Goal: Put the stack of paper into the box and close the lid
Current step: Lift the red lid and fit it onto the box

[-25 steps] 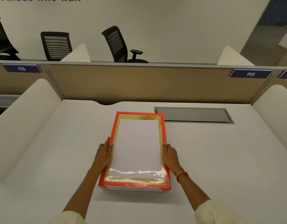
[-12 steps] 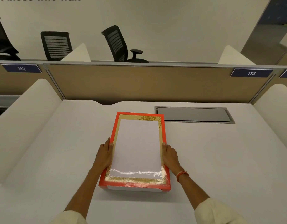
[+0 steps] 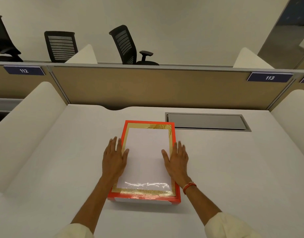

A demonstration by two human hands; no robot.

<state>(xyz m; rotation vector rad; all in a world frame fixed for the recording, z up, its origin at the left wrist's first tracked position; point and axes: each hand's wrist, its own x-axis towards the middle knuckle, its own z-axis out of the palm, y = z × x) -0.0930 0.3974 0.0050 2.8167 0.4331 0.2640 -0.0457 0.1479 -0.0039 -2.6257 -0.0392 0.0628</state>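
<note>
On the lid [image 3: 148, 157], flat open hands

Two bare forearms reached in from the bottom edge of the head view. Each arm wore a loose cream sleeve: the left sleeve [image 3: 75, 231] showed only as a small rounded fold at the frame's edge, while the right sleeve [image 3: 228, 226] was larger, with soft creases and a cuff ending well short of the wrist. The left hand [image 3: 114, 158] was bare, with no ring or band visible. The right hand [image 3: 177, 158] was likewise bare, but its wrist carried a thin bracelet [image 3: 189, 187] of orange and pale strands wound together.
</note>
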